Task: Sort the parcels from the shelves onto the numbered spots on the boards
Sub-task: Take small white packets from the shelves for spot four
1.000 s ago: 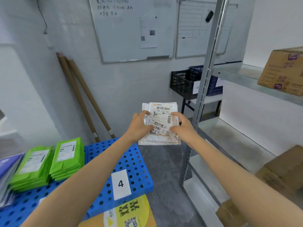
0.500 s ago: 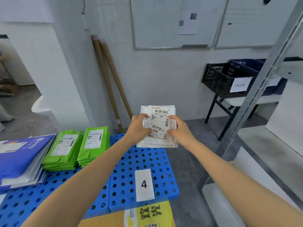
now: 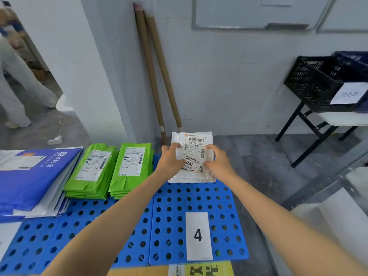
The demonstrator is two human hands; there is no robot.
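With the left hand [image 3: 170,158] and right hand [image 3: 219,162] pinching opposite sides of the flat white plastic parcel [image 3: 196,151] at the far edge of the blue perforated board [image 3: 175,206], I would lower it flat, label up, beyond the white "4" card [image 3: 198,236].

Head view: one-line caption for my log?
Left hand and right hand hold a white parcel at the far end of the blue board marked 4.

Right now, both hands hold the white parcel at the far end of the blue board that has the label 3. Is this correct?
One detail is wrong: the label on the blue board reads 4, not 3, as the head view shows. The rest stands: the left hand and the right hand both hold the white parcel at that board's far end.
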